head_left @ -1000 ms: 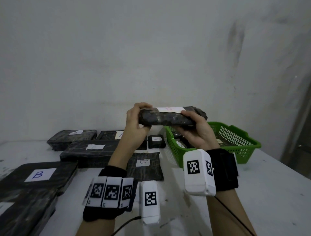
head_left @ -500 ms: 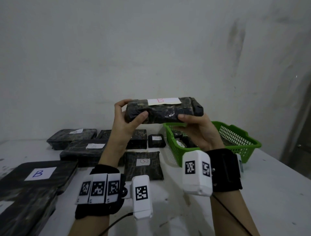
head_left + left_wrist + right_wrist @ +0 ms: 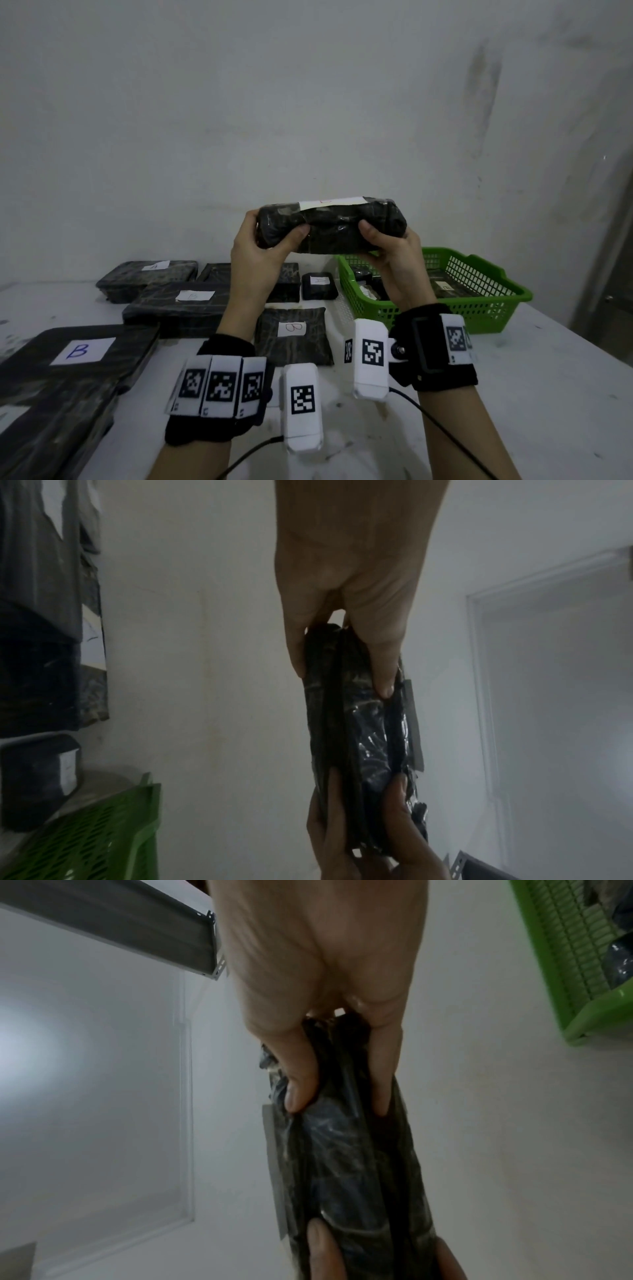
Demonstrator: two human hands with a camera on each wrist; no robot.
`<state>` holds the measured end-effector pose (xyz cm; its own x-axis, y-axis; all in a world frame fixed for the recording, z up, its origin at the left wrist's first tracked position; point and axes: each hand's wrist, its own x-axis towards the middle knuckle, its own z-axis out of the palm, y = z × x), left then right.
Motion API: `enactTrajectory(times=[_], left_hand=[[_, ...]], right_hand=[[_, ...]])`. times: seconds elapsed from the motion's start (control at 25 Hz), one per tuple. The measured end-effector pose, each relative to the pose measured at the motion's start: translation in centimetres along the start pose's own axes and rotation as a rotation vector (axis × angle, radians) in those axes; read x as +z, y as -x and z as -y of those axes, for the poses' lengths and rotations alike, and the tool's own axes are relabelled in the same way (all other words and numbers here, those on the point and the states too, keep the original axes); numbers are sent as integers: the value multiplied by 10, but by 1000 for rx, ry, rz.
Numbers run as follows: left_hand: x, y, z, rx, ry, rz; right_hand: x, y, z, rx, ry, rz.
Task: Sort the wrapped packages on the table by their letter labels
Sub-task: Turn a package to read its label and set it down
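Both hands hold one black wrapped package [image 3: 330, 226] in the air above the counter [image 3: 513, 394], in front of the far wall. The left hand [image 3: 255, 253] grips the left end of the package, thumb on the near face and fingers curled round the far side. The right hand [image 3: 394, 257] grips the right end in the same way. The package lies level, long axis left to right. A white label [image 3: 330, 202] runs along its top edge; the red mark on it cannot be read. In the left wrist view the left hand [image 3: 346, 593] pinches the package [image 3: 363, 723] between thumb and fingers, with the other hand at the opposite end. The right wrist view shows the right hand [image 3: 325, 988] clamped on the package [image 3: 349, 1164] likewise. On the counter at left, several black wrapped packages lie flat. The near left one [image 3: 78, 356] carries a label marked B. A small flat one [image 3: 294, 335], between the forearms, is also marked B. A small block [image 3: 319, 286] lies farther back. A green basket [image 3: 479, 308] stands at far right on the counter and contains more wrapped packages. Each wrist carries a black band with coded markers.
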<state>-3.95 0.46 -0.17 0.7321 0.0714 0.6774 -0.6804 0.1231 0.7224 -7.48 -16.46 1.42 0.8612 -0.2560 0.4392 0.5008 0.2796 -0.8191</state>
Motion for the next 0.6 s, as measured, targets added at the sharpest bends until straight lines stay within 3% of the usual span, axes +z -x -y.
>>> enactTrajectory(times=[0.24,0.48,0.6], left_hand=[[-7,1,-4,33,73,189],[-5,-4,7,65,-147,22],[-7,-1,2,45,-79,79]], right_hand=[[-7,4,7,-90,-28,179],[2,5,-1,-139,216,61],[0,2,-3,-135,141,93]])
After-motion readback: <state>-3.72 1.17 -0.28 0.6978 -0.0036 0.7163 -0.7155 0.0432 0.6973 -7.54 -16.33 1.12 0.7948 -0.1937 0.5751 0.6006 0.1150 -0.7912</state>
